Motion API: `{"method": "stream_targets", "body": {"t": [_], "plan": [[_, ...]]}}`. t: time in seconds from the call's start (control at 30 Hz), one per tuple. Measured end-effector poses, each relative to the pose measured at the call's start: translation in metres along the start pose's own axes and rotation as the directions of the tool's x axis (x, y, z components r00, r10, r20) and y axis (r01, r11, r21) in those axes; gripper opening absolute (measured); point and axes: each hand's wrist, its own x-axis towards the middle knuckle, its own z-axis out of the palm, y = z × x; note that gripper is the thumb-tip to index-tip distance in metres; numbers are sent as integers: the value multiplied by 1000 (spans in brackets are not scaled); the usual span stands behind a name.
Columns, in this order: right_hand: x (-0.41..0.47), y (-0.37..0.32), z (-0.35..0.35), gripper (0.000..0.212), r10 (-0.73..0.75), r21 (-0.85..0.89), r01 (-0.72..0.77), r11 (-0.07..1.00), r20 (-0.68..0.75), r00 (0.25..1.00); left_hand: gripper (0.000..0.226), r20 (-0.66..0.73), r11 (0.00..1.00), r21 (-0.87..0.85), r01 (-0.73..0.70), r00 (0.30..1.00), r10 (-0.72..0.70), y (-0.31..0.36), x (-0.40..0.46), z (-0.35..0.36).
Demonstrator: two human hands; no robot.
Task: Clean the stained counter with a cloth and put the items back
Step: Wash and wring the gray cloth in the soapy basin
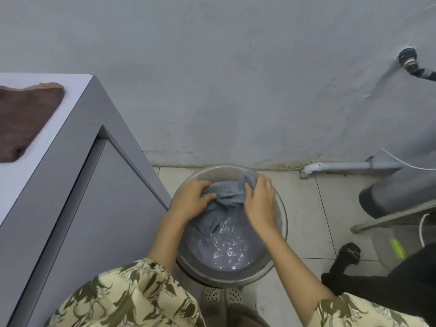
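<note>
Both hands, left hand point(191, 199) and right hand point(260, 204), grip the grey cloth point(226, 197) (wet) over the basin point(282, 223).

Both arms bare from above the elbow down, no watch or rings visible on left hand point(191, 201) or right hand point(260, 204). Loose short sleeves point(132, 296), cream fabric with olive-green leaf/floral print, gathered at the cuff on the left. Perforated pale slip-on shoes point(223, 294) at bottom centre, toes only.
</note>
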Motion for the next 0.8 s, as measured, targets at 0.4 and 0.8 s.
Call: {"method": "stream_targets", "body": {"t": [0.4,0.8], "plan": [[-16,11,30,59,217,-421,0,907,466,858,31,34,956,282,-79,997,72,-22,7,75],[-8,-17,-29,45,-116,476,24,879,165,980,13,-209,890,-234,-391,914,347,32,-6,-59]]}}
